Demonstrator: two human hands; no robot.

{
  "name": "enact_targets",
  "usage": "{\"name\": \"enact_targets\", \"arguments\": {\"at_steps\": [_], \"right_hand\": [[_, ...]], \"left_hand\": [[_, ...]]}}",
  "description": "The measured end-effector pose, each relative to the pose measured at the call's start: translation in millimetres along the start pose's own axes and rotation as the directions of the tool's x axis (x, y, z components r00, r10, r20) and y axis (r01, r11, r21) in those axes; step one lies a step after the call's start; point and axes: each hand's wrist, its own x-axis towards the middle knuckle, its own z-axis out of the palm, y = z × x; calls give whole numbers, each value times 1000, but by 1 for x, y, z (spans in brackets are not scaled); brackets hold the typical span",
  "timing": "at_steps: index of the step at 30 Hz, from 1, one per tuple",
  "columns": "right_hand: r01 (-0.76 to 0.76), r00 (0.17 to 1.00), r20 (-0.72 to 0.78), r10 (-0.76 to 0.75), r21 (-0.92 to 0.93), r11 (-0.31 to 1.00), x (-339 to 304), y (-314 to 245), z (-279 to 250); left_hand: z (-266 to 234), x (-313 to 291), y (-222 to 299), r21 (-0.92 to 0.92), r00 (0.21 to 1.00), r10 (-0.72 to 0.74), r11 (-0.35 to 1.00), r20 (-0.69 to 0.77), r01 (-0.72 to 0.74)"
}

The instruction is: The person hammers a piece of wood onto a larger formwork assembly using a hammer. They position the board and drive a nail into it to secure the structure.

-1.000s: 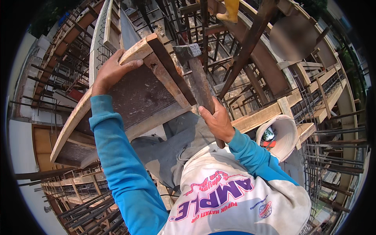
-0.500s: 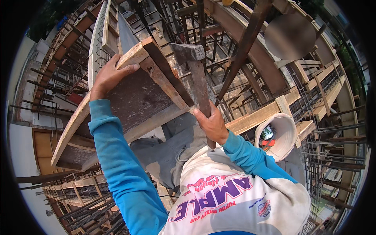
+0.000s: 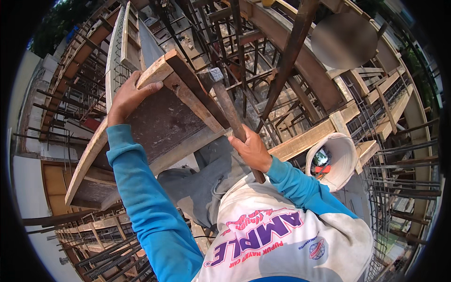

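A wooden formwork panel [image 3: 155, 122] is held up in front of the person, tilted, with its dark brown face turned toward the camera and a pale timber frame around its edges. The upper left part of the panel is gripped by the left hand [image 3: 128, 96]; its fingers [image 3: 151, 87] are curled over the pale top batten, and the thumb side is laid on the dark face. The arm below it is covered by a blue sleeve [image 3: 141, 197].

A hammer [image 3: 230, 115] is grasped by the right hand [image 3: 252, 149]. The fingers are clenched around the lower part of the brown wooden handle, and the end of the handle is seen below the hand, in front of the white shirt [image 3: 282, 235]. The metal head of the hammer [image 3: 213, 75] is placed just beside the upper right timber edge of the panel; whether it touches the wood cannot be told.

A white bucket [image 3: 336, 162] with small red things inside is seen to the right of the right arm, near a pale wooden beam [image 3: 310, 138]. Rusty steel reinforcement bars [image 3: 244, 51] and further wooden formwork are spread behind and below the panel. Grey trousers [image 3: 202, 183] are visible under the panel.
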Motion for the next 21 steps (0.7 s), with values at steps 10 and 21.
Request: {"name": "enact_targets", "arguments": {"at_steps": [10, 21], "right_hand": [[165, 967, -192, -168, -32, 986, 19, 53, 42], [457, 879, -209, -428, 116, 882, -11, -45, -22]], "left_hand": [[2, 1, 4, 14, 1000, -17, 1000, -7, 17], [1, -8, 10, -35, 999, -47, 998, 19, 47]]}}
